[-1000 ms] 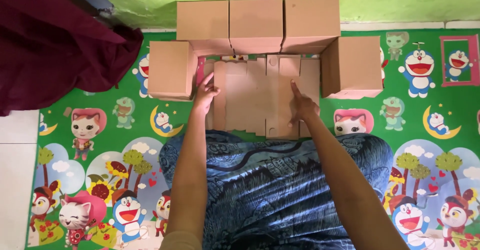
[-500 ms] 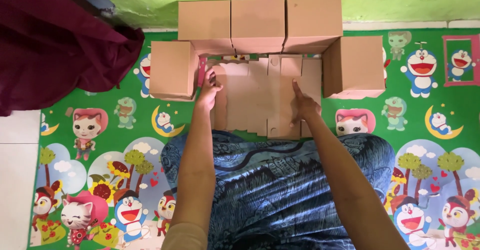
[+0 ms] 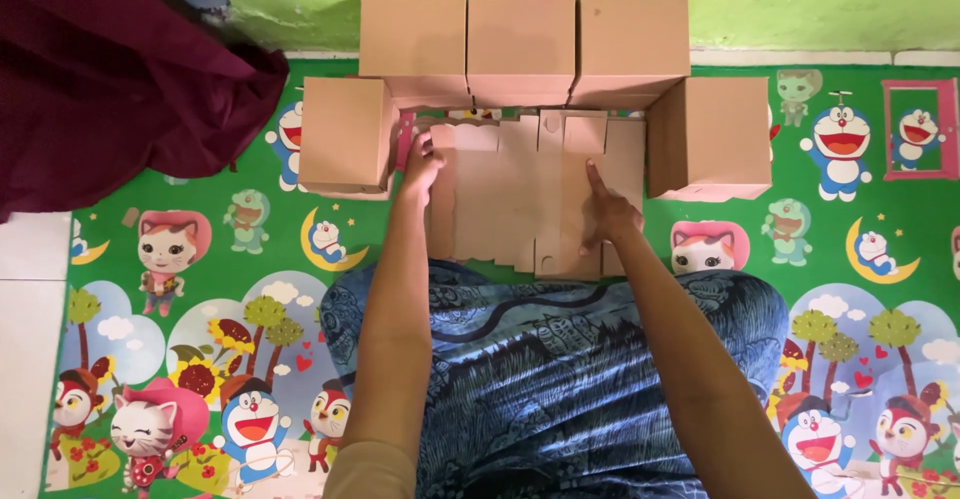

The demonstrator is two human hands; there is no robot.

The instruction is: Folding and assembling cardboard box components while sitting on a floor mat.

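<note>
The flat brown die-cut cardboard blank (image 3: 530,194) lies directly ahead of my knees, long axis left-right. My left hand (image 3: 422,164) pinches its left edge; my right hand (image 3: 605,214) presses it, unclenched, index extended.

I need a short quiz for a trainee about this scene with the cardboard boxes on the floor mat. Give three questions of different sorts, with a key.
1. True or false: the flat unfolded brown cardboard sheet lies on the green cartoon-print floor mat.
2. How many folded brown cardboard boxes stand around the sheet?
A) three B) five C) seven
3. Which hand points one finger along the sheet?

Key
1. True.
2. B: three in a row by the green wall, one at each side.
3. The right hand; the left hand rests at the sheet's left edge, beside the left-side box.
</note>
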